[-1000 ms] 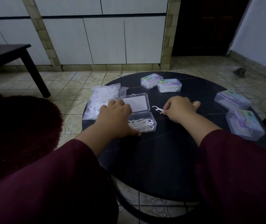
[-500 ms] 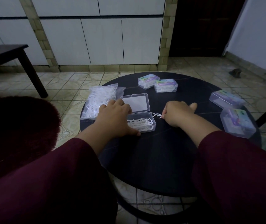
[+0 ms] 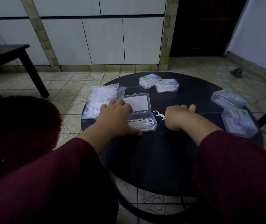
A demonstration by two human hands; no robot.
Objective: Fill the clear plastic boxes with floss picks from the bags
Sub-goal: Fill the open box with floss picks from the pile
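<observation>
Dark round table, half-filled open box

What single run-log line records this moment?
left hand: steadies open box | right hand: pinches floss pick beside box | bag: left

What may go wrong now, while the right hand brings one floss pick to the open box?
1. The right hand pinches the pick only at its end, so it may slip onto the table.
2. The open box is light; if the left hand shifts, it may slide or tip.
</observation>
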